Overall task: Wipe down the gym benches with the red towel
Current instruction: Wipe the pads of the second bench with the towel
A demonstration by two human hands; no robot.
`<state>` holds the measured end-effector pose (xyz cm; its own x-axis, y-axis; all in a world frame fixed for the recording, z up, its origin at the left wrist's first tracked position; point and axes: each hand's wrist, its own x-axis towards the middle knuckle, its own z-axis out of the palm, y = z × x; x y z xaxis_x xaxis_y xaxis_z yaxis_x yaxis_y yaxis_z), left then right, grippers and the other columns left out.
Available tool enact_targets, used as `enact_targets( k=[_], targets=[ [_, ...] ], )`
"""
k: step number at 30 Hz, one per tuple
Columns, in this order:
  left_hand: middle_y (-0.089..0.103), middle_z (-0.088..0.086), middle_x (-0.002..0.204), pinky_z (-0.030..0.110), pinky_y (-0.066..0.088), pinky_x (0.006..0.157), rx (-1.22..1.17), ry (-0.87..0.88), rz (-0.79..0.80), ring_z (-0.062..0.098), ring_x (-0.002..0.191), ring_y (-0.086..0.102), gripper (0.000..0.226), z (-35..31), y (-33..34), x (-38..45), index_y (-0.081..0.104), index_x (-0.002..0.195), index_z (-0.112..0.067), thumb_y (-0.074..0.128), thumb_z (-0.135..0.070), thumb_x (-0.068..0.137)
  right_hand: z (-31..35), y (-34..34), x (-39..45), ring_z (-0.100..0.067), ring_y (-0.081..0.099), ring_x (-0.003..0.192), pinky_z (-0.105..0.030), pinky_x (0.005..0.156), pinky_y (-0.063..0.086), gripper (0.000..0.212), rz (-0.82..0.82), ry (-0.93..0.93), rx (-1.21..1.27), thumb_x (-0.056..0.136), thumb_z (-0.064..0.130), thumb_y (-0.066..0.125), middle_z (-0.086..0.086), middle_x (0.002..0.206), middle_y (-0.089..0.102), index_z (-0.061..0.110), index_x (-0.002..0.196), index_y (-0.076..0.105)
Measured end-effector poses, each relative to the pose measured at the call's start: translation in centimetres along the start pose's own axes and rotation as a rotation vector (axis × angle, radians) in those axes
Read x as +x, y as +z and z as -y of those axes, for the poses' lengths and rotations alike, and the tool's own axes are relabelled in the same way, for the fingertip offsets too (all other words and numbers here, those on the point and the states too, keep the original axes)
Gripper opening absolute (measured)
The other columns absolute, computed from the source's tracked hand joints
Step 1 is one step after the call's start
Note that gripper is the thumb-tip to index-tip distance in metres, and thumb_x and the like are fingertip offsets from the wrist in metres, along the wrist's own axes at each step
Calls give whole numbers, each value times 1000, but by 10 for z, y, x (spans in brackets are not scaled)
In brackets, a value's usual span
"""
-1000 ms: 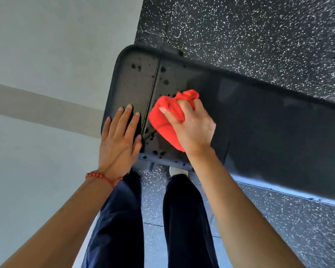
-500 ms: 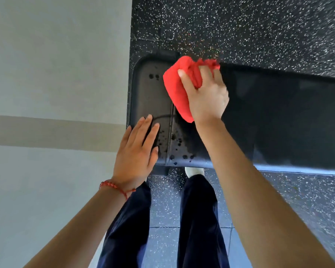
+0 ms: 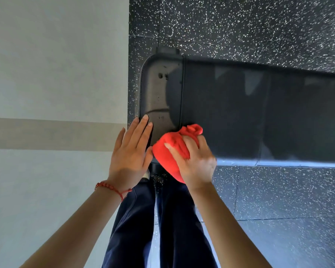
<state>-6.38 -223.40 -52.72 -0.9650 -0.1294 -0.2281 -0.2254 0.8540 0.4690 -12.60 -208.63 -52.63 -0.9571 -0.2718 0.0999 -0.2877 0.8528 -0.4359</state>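
**Risk of missed droplets at the bench end**

Slips first, left to right. Left hand [image 3: 131,151] laid flat, fingers straight and together, on the near corner of the short seat pad [image 3: 159,97], just beside the towel and touching it at the thumb side. Could slide off that rounded corner if weight goes onto it while the vinyl is wet. Could also shield the patch beneath the palm, leaving it unwiped. Right hand [image 3: 193,161] curled round the bunched red towel [image 3: 170,151], thumb over the top and fingers dug into the folds, pressing it at the near edge where the seam between the pads meets the rim. Blurred, so probably mid-stroke. Balled so tightly, covers only a narrow strip per pass; likely to skip the few dark droplets showing further up the seat pad, or to overshoot the edge and drop toward the speckled rubber floor [image 3: 240,26].

Looks of the towel: bright red, soft and thick, crumpled into a fist-sized wad with a twisted knob poking out toward the long back pad [image 3: 259,113], lower end hanging past the bench rim. Dampness impossible to judge.
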Motion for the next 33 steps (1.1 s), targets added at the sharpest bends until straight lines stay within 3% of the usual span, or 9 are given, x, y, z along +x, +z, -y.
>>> enact_targets(
  k=[6, 9, 13, 16, 19, 25, 29, 33],
  targets=[
    [35, 15, 146, 49, 27, 106, -23, -65, -26, 31, 134, 32, 53, -7, 5, 0, 41, 137, 0, 36, -24, 89, 21, 8, 66, -27, 64, 59, -26, 45, 44, 35, -24, 118, 27, 71, 51, 66, -8, 82, 67, 17, 76, 70],
    [36, 17, 145, 51, 28, 105, -19, -80, -29, 33, 133, 33, 53, -9, 6, 2, 42, 135, 1, 36, -24, 89, 32, 13, 103, -31, 65, 67, -31, 50, 46, 35, -30, 133, 39, 73, 47, 68, -9, 96, 67, 14, 82, 70],
    [35, 17, 146, 51, 29, 105, -16, -99, -21, 32, 134, 33, 53, -11, 7, 2, 41, 136, 0, 35, -25, 90, 39, 24, 145, -32, 62, 85, -30, 59, 37, 48, 5, 111, -24, 80, 57, 55, -10, 113, 61, 19, 107, 64],
    [35, 17, 146, 51, 29, 106, -13, -103, -14, 32, 134, 32, 54, -12, 6, 2, 41, 136, 1, 34, -26, 90, 40, 28, 156, -30, 60, 92, -30, 62, 31, 52, 38, 105, -41, 83, 60, 49, -9, 115, 58, 21, 116, 59],
    [36, 17, 145, 51, 29, 106, -4, -97, -11, 33, 134, 33, 53, -12, 4, 2, 42, 136, 1, 33, -26, 90, 39, 27, 153, -28, 60, 94, -30, 63, 38, 53, 69, 86, -72, 85, 61, 45, -9, 120, 55, 22, 118, 57],
    [38, 16, 144, 54, 29, 105, 45, -47, 10, 33, 133, 33, 53, -8, -2, 1, 45, 133, 1, 33, -26, 90, 34, 19, 110, -30, 62, 80, -30, 55, 38, 43, 56, 111, -1, 83, 53, 54, -12, 103, 61, 14, 98, 65],
    [36, 15, 145, 54, 25, 107, 68, -16, 33, 32, 135, 29, 51, -4, -3, -3, 43, 136, -2, 38, -26, 91, 28, 13, 53, -26, 60, 53, -25, 41, 44, 39, -93, 147, 37, 76, 51, 59, -11, 75, 63, 13, 77, 68],
    [32, 13, 148, 54, 20, 109, 90, 15, 63, 30, 137, 26, 54, 0, 0, -10, 39, 139, -5, 46, -22, 88, 20, 12, 4, -23, 57, 53, -22, 40, 41, 42, -122, 169, 20, 79, 53, 51, -8, 72, 59, 14, 81, 67]
  ],
)
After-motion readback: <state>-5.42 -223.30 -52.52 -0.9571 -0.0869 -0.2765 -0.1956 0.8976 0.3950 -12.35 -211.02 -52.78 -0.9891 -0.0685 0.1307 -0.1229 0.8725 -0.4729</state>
